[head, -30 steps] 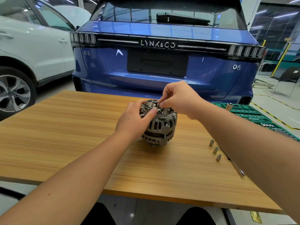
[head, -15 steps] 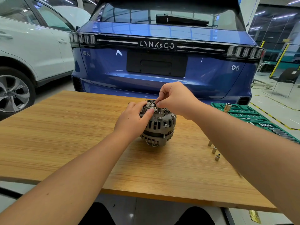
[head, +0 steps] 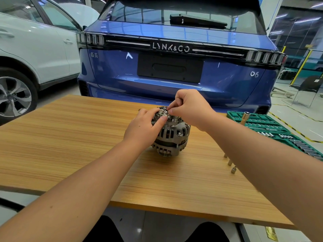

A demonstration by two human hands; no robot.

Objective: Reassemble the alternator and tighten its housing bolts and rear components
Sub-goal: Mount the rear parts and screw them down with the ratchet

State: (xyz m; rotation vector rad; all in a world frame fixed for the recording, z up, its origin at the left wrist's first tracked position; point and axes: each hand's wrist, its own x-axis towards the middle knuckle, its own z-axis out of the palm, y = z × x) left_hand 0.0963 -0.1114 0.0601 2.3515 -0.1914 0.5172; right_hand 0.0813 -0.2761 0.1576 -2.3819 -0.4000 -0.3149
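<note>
A grey metal alternator (head: 172, 135) stands on its pulley end on the wooden table (head: 70, 137), its rear components facing up. My left hand (head: 143, 128) grips its left side, with the thumb lying on the top rim. My right hand (head: 189, 107) hovers over the rear face, its fingertips pinching something small at the top of the alternator; the pinched part itself is hidden by the fingers.
Three small metal sockets (head: 230, 162) stand on the table to the right, partly behind my right forearm. A green socket-set case (head: 272, 126) with an upright socket lies at the table's right edge. A blue car (head: 174, 67) stands just behind the table, a white car (head: 35, 58) at left.
My right hand's fingertips have shifted slightly on top of the alternator. My left hand keeps its hold, and the alternator stays in place.
</note>
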